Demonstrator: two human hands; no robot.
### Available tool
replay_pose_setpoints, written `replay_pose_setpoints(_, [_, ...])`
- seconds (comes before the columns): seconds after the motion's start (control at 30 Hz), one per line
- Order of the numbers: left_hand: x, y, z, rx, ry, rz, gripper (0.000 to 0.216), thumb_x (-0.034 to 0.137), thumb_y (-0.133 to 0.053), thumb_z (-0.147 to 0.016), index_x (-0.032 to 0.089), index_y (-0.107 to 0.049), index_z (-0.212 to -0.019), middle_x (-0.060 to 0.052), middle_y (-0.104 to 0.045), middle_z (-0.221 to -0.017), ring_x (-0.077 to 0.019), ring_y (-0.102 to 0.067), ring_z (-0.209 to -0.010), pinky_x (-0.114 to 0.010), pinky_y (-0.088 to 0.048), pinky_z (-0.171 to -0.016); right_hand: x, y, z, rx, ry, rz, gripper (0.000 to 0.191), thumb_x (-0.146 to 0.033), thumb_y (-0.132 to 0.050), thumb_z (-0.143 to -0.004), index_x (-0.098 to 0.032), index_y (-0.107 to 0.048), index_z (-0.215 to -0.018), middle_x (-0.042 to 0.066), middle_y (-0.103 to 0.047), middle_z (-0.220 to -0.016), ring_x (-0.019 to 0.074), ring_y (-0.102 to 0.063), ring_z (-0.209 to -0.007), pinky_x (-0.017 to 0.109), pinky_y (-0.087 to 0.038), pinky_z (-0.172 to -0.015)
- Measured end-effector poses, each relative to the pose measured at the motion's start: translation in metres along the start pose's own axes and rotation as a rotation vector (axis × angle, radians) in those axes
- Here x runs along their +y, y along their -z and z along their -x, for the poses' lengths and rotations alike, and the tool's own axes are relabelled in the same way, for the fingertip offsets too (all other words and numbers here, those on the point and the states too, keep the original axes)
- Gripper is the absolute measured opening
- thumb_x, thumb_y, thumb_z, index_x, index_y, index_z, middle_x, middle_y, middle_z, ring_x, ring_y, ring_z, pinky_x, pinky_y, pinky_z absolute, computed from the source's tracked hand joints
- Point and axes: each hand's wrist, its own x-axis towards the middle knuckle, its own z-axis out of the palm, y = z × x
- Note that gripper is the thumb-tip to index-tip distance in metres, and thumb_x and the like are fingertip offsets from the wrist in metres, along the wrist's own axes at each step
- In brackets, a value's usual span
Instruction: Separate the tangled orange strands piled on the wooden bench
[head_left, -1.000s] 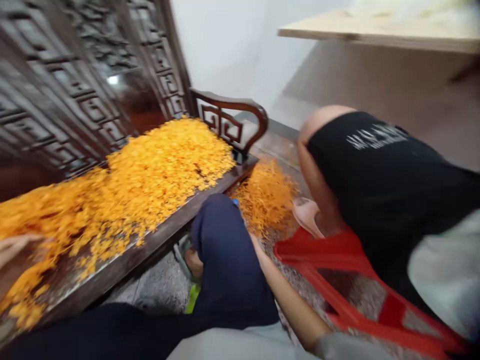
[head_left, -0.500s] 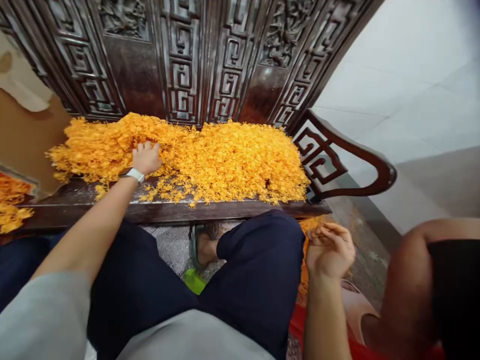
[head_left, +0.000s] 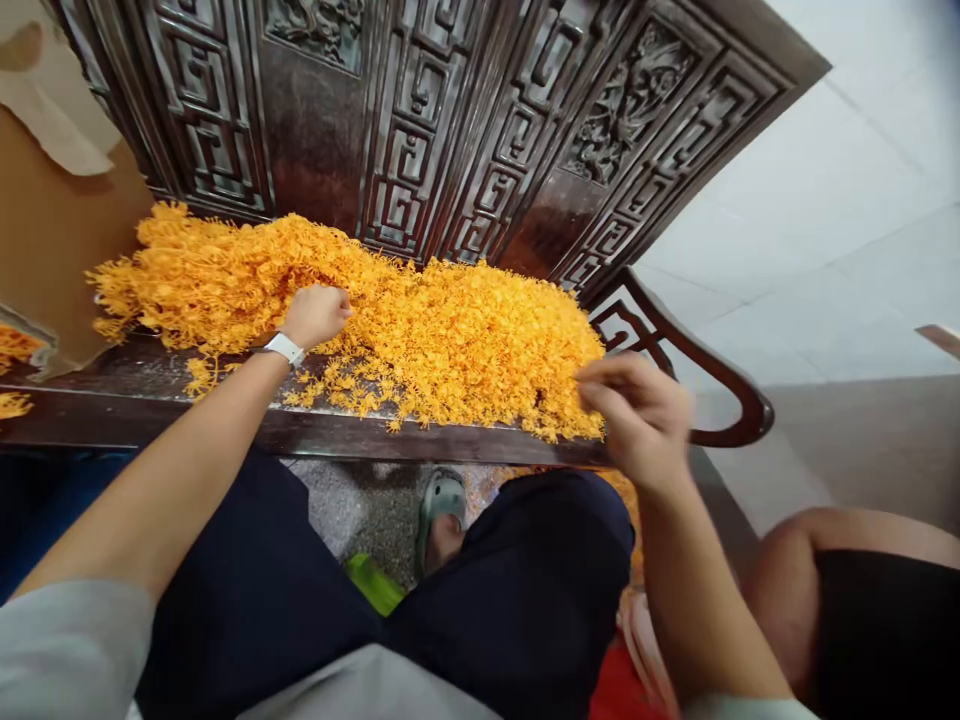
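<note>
Bright-orange heap of small, many-pointed, plastic-looking pieces: lying along the seat of a dark-brown carved wooden bench, against the lattice-panelled backrest, between brown cardboard on the left and a curved openwork wooden armrest on the right. At the heap's left part, left hand, back upward, with a white wrist strap; fingers curled toward the palm, barely open if at all, and contents hidden, so impossible to tell whether gripping anything. By the heap's right end, right hand, blurred; thumb and forefinger drawn nearly together, too unclear to tell whether pinching or touching a piece. Apparent step in hand: working the pieces by hand, on both sides at once. Next move, as a judgement: calling for a light fingertip pinch and gentle separating, given the likely tangling, and care near the loose pieces toward the front edge.
</note>
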Motion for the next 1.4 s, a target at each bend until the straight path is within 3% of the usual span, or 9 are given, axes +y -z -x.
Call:
replay_pose_setpoints(0.17, [0.016,-0.006,0.006,0.225,-0.004,0.497,0.006,0.021,-0.069,-0.086,0.017,-0.072,-0.083,-0.009,-0.071,-0.079,-0.0226,-0.061,-0.074,-0.032,-0.042,-0.072,0.040,-0.118,-0.089,-0.557,0.037,0.066,0.017,-0.026,-0.062,-0.095,-0.017,-0.070,-0.108,0.004,-0.067,-0.085,0.0150,-0.055,-0.070,0.033,-0.041,-0.068])
replay_pose_setpoints(0.3, [0.041,-0.009,0.022,0.308,0.003,0.888,0.004,0.019,-0.073,-0.084,0.018,-0.073,-0.080,-0.006,-0.071,-0.077,-0.0188,-0.059,-0.072,-0.028,-0.042,-0.070,0.073,-0.191,-0.106,-0.540,-0.036,-0.068,0.054,-0.043,-0.074,-0.091,-0.015,-0.060,-0.134,0.011,-0.066,-0.114,0.0171,-0.057,-0.078,0.035,-0.046,-0.075])
replay_pose_setpoints(0.47, [0.084,-0.031,0.050,0.185,-0.260,0.745,0.021,0.010,-0.061,-0.090,0.022,-0.078,-0.088,-0.009,-0.077,-0.093,-0.0248,-0.067,-0.089,-0.037,-0.048,-0.089,0.103,-0.224,-0.077,-0.512,-0.097,-0.266,0.054,-0.024,-0.070,-0.084,-0.019,-0.057,-0.136,0.008,-0.068,-0.114,0.0167,-0.060,-0.078,0.034,-0.048,-0.075])
replay_pose_setpoints(0.6, [0.095,-0.043,0.065,0.085,-0.354,0.710,0.026,0.013,-0.061,-0.093,0.027,-0.079,-0.106,-0.011,-0.076,-0.109,-0.0293,-0.068,-0.107,-0.046,-0.045,-0.107,0.113,-0.219,-0.065,-0.576,0.018,-0.311,0.031,-0.014,-0.058,-0.082,-0.019,-0.066,-0.112,0.005,-0.070,-0.101,0.0197,-0.065,-0.091,0.037,-0.049,-0.087])
replay_pose_setpoints(0.73, [0.083,-0.040,0.063,0.152,-0.328,0.685,0.033,0.030,-0.071,-0.095,0.024,-0.069,-0.127,-0.016,-0.070,-0.130,-0.0315,-0.064,-0.124,-0.046,-0.046,-0.113,0.109,-0.202,-0.072,-0.590,-0.022,-0.241,0.019,-0.027,-0.052,-0.098,-0.021,-0.058,-0.081,-0.001,-0.058,-0.072,0.0145,-0.054,-0.070,0.032,-0.045,-0.074])
replay_pose_setpoints(0.87, [0.042,-0.042,0.041,0.194,-0.340,0.300,0.060,0.038,-0.074,-0.090,0.014,-0.056,-0.142,-0.026,-0.054,-0.151,-0.0413,-0.047,-0.144,-0.055,-0.036,-0.122,0.106,-0.182,-0.082,-0.561,-0.077,-0.229,0.033,-0.038,-0.053,-0.103,-0.022,-0.050,-0.075,-0.002,-0.051,-0.065,0.0119,-0.053,-0.062,0.029,-0.042,-0.064])
replay_pose_setpoints(1.07, [-0.024,-0.043,0.017,0.130,-0.373,-0.114,0.045,0.033,-0.053,-0.100,0.010,-0.059,-0.138,-0.025,-0.066,-0.136,-0.0421,-0.057,-0.134,-0.055,-0.041,-0.113,0.110,-0.158,-0.092,-0.528,-0.294,-0.439,0.029,-0.036,-0.061,-0.097,-0.021,-0.051,-0.074,0.000,-0.062,-0.068,0.0092,-0.058,-0.055,0.028,-0.047,-0.057])
replay_pose_setpoints(1.27, [-0.036,-0.027,0.013,0.264,-0.336,-0.212,0.071,0.053,-0.062,-0.096,0.013,-0.046,-0.153,-0.024,-0.063,-0.140,-0.0402,-0.061,-0.129,-0.050,-0.046,-0.106,0.124,-0.136,-0.118,-0.356,-0.388,-0.526,0.022,-0.031,-0.065,-0.090,-0.021,-0.056,-0.072,0.000,-0.061,-0.064,0.0092,-0.054,-0.052,0.028,-0.044,-0.052])
replay_pose_setpoints(1.4, [-0.061,-0.015,0.016,0.148,-0.278,-0.299,0.070,0.053,-0.058,-0.097,0.013,-0.044,-0.153,-0.020,-0.071,-0.126,-0.0379,-0.066,-0.114,-0.048,-0.048,-0.098,0.148,-0.071,-0.141,0.062,-0.314,-0.589,0.017,-0.028,-0.070,-0.084,-0.024,-0.054,-0.078,-0.004,-0.052,-0.065,0.0088,-0.048,-0.052,0.025,-0.037,-0.047])
